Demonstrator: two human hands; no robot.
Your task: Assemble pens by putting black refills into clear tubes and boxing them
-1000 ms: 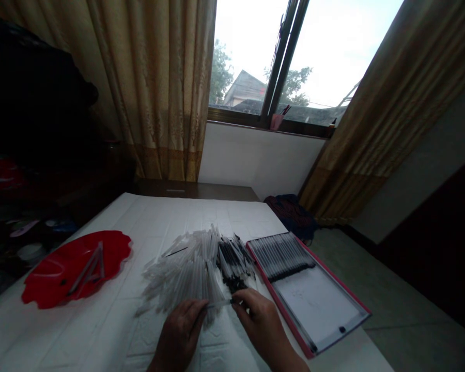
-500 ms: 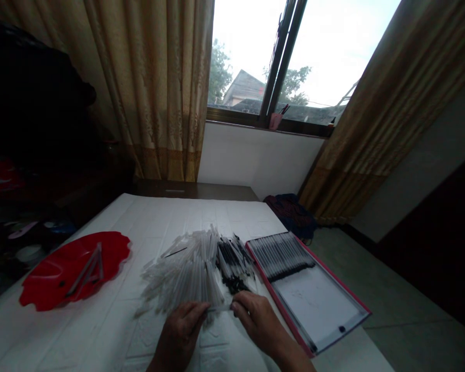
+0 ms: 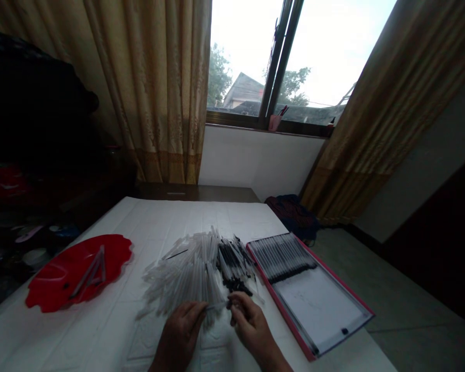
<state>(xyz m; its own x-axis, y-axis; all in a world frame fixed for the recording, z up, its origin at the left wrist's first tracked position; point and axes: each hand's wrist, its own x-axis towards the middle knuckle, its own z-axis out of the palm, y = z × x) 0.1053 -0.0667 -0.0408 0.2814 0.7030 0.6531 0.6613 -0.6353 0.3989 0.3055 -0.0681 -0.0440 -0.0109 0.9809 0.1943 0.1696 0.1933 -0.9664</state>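
My left hand (image 3: 180, 330) pinches one end of a clear plastic tube (image 3: 216, 306), which looks like a pen barrel, held level above the table's front. At the tube's other end, my right hand (image 3: 248, 318) is closed with thumb and forefinger on a small black piece (image 3: 229, 304), too small to make out fully. Just beyond the hands spreads a heap of clear tubes (image 3: 196, 268). To its right lie black-filled tubes (image 3: 232, 256) and a cluster of small black parts (image 3: 236, 285).
A red-edged shallow box (image 3: 318, 315) at the right holds a row of tubes with black ends (image 3: 281, 256). On the left, a red scalloped dish (image 3: 42, 287) contains several clear pieces. The white table (image 3: 139, 217) stands before a window and curtains (image 3: 158, 93).
My right hand's fingers have shifted and curled at the tube's right end, where a dark piece now shows. My left hand keeps its pinch. The view has moved slightly.
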